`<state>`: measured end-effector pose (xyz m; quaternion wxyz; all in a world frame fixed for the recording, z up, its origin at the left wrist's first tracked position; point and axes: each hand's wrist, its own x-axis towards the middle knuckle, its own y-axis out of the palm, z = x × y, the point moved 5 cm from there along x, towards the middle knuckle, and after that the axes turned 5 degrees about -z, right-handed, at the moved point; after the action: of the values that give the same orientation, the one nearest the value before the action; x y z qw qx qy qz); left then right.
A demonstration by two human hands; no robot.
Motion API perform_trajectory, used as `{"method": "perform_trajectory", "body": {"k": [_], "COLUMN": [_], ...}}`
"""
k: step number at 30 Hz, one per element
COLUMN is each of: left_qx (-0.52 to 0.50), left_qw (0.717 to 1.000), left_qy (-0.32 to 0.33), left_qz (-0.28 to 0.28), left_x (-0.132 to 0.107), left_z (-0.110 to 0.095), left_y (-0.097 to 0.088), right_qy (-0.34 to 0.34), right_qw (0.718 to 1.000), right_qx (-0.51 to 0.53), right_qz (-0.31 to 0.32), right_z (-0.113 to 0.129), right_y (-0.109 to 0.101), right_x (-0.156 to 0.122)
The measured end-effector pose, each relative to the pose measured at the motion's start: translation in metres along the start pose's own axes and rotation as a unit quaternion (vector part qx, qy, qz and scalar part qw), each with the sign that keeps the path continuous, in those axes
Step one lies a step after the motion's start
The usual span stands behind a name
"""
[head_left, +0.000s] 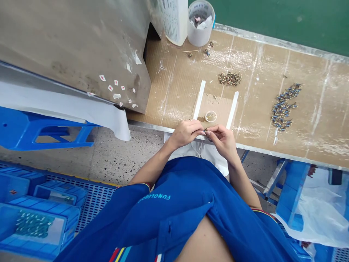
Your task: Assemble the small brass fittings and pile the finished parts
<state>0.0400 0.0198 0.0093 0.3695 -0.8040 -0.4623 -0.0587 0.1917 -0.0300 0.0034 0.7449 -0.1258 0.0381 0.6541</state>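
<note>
My left hand [186, 132] and my right hand [223, 141] meet over the front edge of the bench. Both are closed in a pinch around one small dark metal part [205, 130], mostly covered by the fingertips. Just beyond them a small round clear dish [211, 116] holds thin pale bits. It sits on a cardboard pad [216, 103] bordered by white strips. Farther back lies a heap of small brass-coloured parts [229, 79]. To the right is a curved pile of similar parts with blue pieces [284, 107].
A white tub [200, 23] with scraps stands at the back beside a white container [176, 20]. A metal cabinet [81, 47] borders the bench on the left. Blue bins [40, 222] and a blue stool [40, 129] are lower left; more blue bins [291, 196] are lower right.
</note>
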Motion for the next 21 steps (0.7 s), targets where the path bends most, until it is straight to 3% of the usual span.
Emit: {"method": "perform_trajectory", "body": {"k": [6, 15, 21], "left_qx": [0.006, -0.001, -0.037], "left_qw": [0.999, 0.998, 0.999], "left_qy": [0.037, 0.024, 0.011], "left_qz": [-0.019, 0.056, 0.027], "left_x": [-0.001, -0.006, -0.002], "left_z": [-0.003, 0.004, 0.001], "left_y": [-0.002, 0.002, -0.004], "right_qy": [-0.022, -0.063, -0.056], "right_qw": [0.999, 0.985, 0.995], "right_qx": [0.015, -0.088, -0.044], "right_qz": [0.031, 0.133, 0.067], "right_z": [-0.002, 0.014, 0.004], "right_y": [0.005, 0.003, 0.008], "right_x": [0.000, 0.005, 0.001]}}
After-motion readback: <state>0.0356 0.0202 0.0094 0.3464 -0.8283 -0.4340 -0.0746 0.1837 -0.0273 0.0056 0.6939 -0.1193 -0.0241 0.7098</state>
